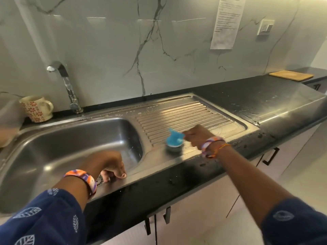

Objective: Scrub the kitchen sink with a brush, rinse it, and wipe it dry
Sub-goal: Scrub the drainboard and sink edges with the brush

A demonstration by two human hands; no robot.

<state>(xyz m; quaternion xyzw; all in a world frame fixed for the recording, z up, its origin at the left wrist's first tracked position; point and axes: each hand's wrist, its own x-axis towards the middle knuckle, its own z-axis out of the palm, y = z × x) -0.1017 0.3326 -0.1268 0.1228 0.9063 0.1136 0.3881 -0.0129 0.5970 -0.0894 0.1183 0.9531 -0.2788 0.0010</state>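
1. We see the right hand (195,137) with its fingers curled tight round the handle of the blue brush (174,141); the hand is motion-blurred, so we cannot make out the single fingers.
2. The brush stands head-down on the near part of the ribbed drainboard (185,114), just right of the basin, its grey bristle part touching the steel.
3. The left hand (109,167) rests on the front rim of the sink (85,138); its fingers are curled under, knuckles up, and seem to pinch nothing, though what lies beneath them is partly hidden. A thumbnail shows at the rim edge.
4. Just by the left hand a round slotted drain strainer (100,179) peeks out, mostly covered by the hand and wrist.
5. Both wrists wear patterned bands; the right also has thin orange threads. Dark blue leaf-print sleeves fill the lower corners.
6. The faucet (66,82) rises behind the basin from the back ledge, its spout turned left.
7. A cream mug (36,108) with red flower marks stands left of the faucet, by the wall; its inside is not in view.
8. The black desk (247,103) right of the drainboard carries water droplets, and a wooden board (291,75) lies at its far end.
9. A printed paper sheet (227,22) hangs on the marble wall, with a switch plate (265,27) to its right.
10. The basin holds no objects that we can see.
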